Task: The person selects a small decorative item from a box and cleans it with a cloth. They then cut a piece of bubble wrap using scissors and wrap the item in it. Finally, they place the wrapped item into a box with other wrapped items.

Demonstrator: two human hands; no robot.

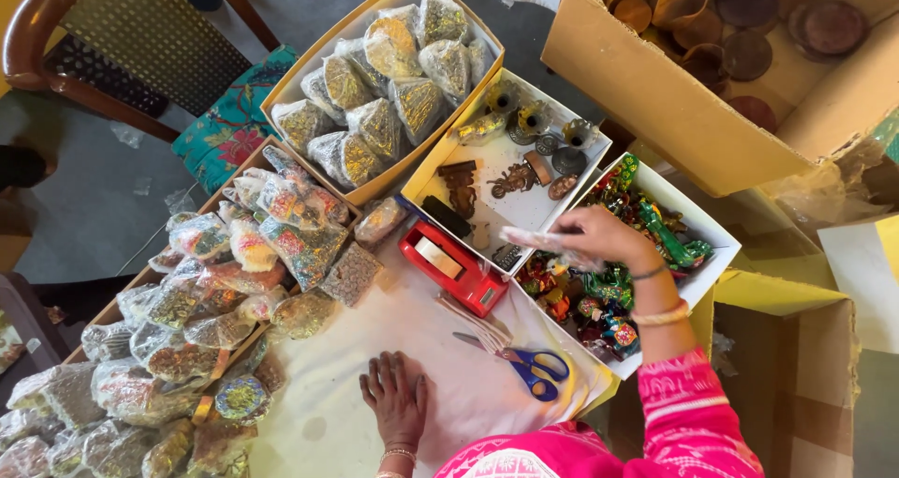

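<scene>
Left hand: we see the left hand (397, 398) lying flat and empty, fingers together, on the white cloth (346, 394) at lower centre.
Scissors: blue-handled scissors (524, 364) lie just beside it, untouched.
Right hand: the right hand (599, 236) is pinched on a small clear packet (543, 241), held over the white box of coloured figurines (707, 230) at centre right.
Step in hand: we judge a packet is being filled from this box; the next move calls for a careful pick of one figurine.
Tape dispenser: a red dispenser (454, 264) sits centre frame.
Packages: filled clear pouches (225, 291) crowd the trays at left; a yellow box (290, 83) of pouches sits upper centre; a brown carton (655, 94) upper right.
</scene>
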